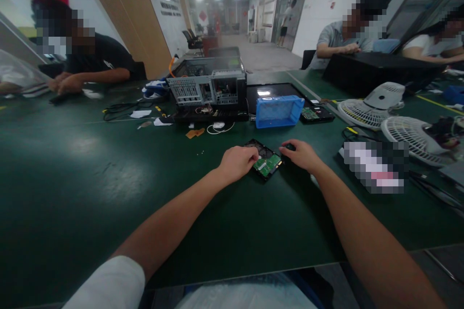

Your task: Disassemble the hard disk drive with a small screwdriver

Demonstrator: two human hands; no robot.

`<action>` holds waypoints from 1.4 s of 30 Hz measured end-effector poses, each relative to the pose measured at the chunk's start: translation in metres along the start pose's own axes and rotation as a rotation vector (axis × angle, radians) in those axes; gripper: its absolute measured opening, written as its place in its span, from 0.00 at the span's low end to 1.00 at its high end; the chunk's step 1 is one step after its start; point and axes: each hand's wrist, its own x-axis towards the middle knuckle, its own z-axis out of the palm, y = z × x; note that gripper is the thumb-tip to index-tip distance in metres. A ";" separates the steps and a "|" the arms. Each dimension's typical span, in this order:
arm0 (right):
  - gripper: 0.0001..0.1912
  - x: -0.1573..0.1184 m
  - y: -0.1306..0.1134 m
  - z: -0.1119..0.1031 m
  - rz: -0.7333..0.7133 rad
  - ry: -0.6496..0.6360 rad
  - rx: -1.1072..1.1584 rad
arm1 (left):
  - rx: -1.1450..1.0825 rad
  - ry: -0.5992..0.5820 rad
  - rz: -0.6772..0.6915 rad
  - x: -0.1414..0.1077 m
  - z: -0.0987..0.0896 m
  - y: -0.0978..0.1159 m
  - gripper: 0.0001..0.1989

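1. Case (206,89): stands on the table (90,193), beyond the hands.
2. Left hand (237,161): fingers curled in, tips over the drive; whether they grip anything cannot be told.
3. Drive (267,166): before the person, between the hands, green board facing up.
4. Bin (277,113): blue, beyond the drive.
5. Right hand (300,154): nearly closed about a small dark object (290,146), just beside the drive's right edge.

Hard drive (264,159) black, circuit board (268,167) green. Table (181,227) dark green. Tray (277,112) blue. 2 fan grilles (357,113) white.
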 end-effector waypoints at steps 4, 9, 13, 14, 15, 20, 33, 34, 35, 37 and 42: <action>0.20 -0.001 -0.002 -0.001 0.000 -0.001 0.005 | 0.009 0.004 0.005 0.000 -0.002 0.000 0.06; 0.19 0.000 -0.001 -0.001 -0.007 0.004 -0.006 | 0.015 0.005 -0.001 0.000 -0.004 -0.001 0.07; 0.19 0.000 0.000 -0.001 -0.014 0.006 -0.003 | 0.070 0.012 0.010 -0.002 -0.003 0.003 0.12; 0.20 0.000 0.000 -0.001 -0.011 0.003 -0.005 | 0.093 0.003 0.010 -0.003 -0.002 0.004 0.14; 0.20 0.000 0.000 -0.001 -0.008 0.002 -0.009 | 0.115 -0.008 0.007 -0.003 -0.002 0.005 0.15; 0.20 0.000 0.000 -0.001 0.000 0.002 -0.017 | 0.161 -0.028 0.001 -0.004 0.001 0.008 0.14; 0.18 -0.001 -0.001 -0.001 -0.008 -0.002 -0.017 | 0.217 -0.055 0.031 -0.005 -0.004 0.010 0.16; 0.18 -0.001 0.000 -0.001 -0.011 -0.001 -0.017 | 0.221 -0.060 0.039 -0.005 -0.004 0.010 0.16; 0.18 0.000 0.001 0.000 -0.013 0.001 -0.017 | 0.224 -0.064 0.045 -0.005 -0.004 0.010 0.16; 0.19 0.001 0.002 0.001 -0.018 0.006 -0.016 | 0.225 -0.072 0.053 -0.005 -0.005 0.010 0.16; 0.19 0.001 0.003 0.001 -0.015 0.000 -0.003 | 0.199 -0.061 0.069 -0.005 -0.007 0.006 0.15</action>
